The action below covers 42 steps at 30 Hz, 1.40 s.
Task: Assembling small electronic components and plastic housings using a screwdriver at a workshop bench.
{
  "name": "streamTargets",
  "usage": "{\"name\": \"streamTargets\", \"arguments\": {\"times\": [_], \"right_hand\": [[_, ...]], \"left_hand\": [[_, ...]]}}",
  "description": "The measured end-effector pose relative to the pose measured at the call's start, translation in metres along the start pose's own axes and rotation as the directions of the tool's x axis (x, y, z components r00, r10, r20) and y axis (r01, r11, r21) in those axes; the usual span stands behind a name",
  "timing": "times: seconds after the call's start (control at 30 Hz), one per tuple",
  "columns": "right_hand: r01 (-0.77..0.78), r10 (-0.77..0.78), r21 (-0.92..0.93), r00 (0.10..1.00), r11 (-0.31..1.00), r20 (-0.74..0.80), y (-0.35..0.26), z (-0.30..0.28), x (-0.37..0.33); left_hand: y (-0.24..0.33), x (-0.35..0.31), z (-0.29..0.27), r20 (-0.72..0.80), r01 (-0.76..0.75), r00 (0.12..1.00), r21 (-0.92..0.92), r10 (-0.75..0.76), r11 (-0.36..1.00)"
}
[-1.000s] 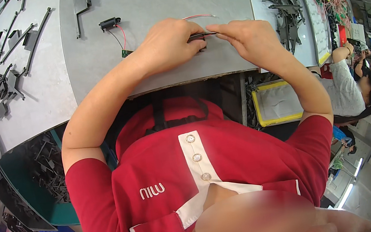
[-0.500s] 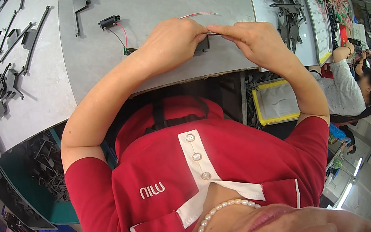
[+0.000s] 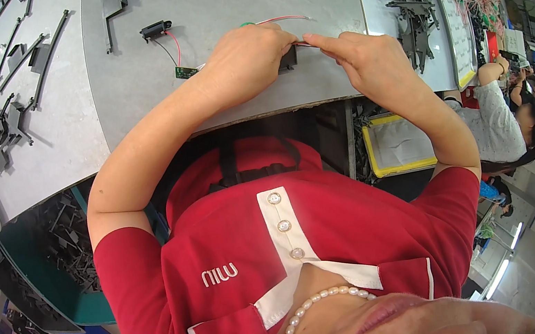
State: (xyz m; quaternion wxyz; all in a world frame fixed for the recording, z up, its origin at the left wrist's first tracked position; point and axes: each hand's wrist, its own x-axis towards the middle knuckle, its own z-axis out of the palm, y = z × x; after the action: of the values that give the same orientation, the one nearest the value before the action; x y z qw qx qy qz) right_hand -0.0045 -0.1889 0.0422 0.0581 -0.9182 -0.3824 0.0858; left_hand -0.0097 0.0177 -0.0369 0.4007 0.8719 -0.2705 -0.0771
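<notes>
Head view: left hand (image 3: 249, 58) closed in a narrow grip on a dark plastic part (image 3: 289, 60), mostly hidden under its fingers, over the grey bench (image 3: 146, 109). Right hand (image 3: 362, 57) just beside it, index finger stretched to a thin strand (image 3: 302, 44) at the left fingertips; cannot tell whether it pinches or only presses.

Risks, as judged: a sideways push could slip off so narrow an edge, or pinch the strand. Red-and-white lead (image 3: 282, 19) lies loose beyond the left knuckles; a shifting hand might snag it. Green circuit board (image 3: 185, 72) sits right by the left forearm; a brush there could tug the thin wires (image 3: 176, 45) running to the black cylindrical component (image 3: 155, 29), straining their joints.
</notes>
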Motion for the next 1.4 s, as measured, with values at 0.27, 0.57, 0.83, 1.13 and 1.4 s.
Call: {"name": "streamTargets", "arguments": {"times": [0.27, 0.57, 0.83, 1.13, 1.4], "right_hand": [[-0.005, 0.009, -0.085, 0.999, 0.996, 0.038, -0.002, 0.000, 0.005], [-0.024, 0.060, -0.208, 0.984, 0.978, 0.166, -0.011, -0.011, 0.017], [0.066, 0.097, -0.422, 0.931, 0.904, 0.353, -0.040, -0.025, 0.037], [0.211, -0.041, -0.563, 0.953, 0.799, 0.299, -0.038, -0.028, 0.032], [-0.126, 0.142, 0.208, 0.988, 0.970, -0.067, 0.004, -0.017, 0.010]], "left_hand": [[0.000, -0.001, 0.001, -0.018, -0.016, 1.000, -0.037, 0.015, 0.999], [0.004, -0.001, 0.000, -0.028, 0.007, 1.000, -0.026, -0.008, 1.000], [0.001, -0.001, 0.004, -0.046, 0.019, 0.999, -0.021, -0.020, 1.000], [0.001, -0.001, 0.003, -0.046, 0.047, 0.998, -0.051, -0.049, 0.998], [0.004, -0.002, -0.003, -0.064, 0.000, 0.998, -0.182, -0.011, 0.983]]}}
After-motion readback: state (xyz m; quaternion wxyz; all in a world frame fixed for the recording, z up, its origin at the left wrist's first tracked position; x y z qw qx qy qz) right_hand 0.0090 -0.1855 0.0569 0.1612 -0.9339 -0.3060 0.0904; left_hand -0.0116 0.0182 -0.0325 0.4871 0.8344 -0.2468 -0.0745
